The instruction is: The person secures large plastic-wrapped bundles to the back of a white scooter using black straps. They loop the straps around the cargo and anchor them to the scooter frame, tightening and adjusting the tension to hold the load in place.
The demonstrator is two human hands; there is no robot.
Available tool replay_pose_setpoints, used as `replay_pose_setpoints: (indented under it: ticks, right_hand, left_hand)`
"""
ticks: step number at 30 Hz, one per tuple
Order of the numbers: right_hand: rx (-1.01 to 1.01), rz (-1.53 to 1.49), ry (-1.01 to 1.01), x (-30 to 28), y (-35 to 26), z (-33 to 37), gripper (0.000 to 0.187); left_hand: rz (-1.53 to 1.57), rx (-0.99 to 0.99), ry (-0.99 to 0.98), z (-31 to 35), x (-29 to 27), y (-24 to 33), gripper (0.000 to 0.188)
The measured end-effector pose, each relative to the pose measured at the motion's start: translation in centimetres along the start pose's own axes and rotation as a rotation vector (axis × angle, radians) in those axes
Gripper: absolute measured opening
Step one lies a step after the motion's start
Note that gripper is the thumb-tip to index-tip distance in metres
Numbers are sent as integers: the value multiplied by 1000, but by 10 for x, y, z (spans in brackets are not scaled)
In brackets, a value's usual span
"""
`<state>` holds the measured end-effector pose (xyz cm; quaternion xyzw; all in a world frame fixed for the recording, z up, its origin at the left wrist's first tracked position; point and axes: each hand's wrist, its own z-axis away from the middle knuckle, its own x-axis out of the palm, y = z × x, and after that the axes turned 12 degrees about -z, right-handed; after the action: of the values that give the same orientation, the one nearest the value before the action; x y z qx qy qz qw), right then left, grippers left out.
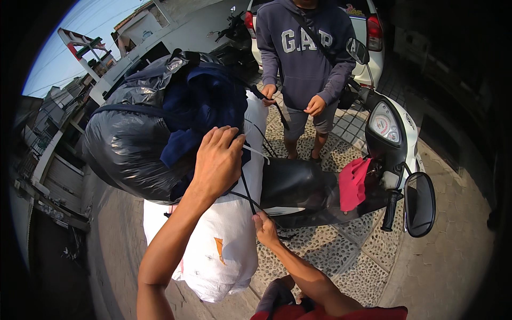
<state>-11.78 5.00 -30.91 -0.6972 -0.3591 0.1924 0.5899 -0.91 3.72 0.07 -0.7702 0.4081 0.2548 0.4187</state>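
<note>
My left hand (220, 160) is closed against the side of a dark blue cloth bundle (205, 96), its fingertips hidden, so what it grips cannot be made out. A thin white strip (257, 153) pokes out beside its fingers. In my right hand (265, 229), lower down, is a black strap (247, 188) pinched and running taut up toward the left hand. The bundle sits with a shiny black plastic bag (128, 149) on top of a large white sack (213, 256), which lies across the rear of a motor scooter's black seat (293, 184).
A person in a dark hooded sweatshirt (304, 69) stands across the scooter, holding a black strap end (281, 113). A pink cloth (354, 184) hangs near the handlebar; a mirror (420, 205) juts toward my right. Behind are a white car (376, 58) and another motorbike (237, 32).
</note>
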Motion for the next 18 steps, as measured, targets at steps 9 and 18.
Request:
replay_pose_setpoints:
  ticks: [9, 18]
  right_hand:
    - [145, 172, -527, -32, -86, -47, 22]
    - [-780, 372, -29, -63, -171, -400, 70]
  left_hand:
    - [-420, 78, -512, -195, 28, -95, 34]
    - [-133, 60, -758, -240, 125, -132, 26]
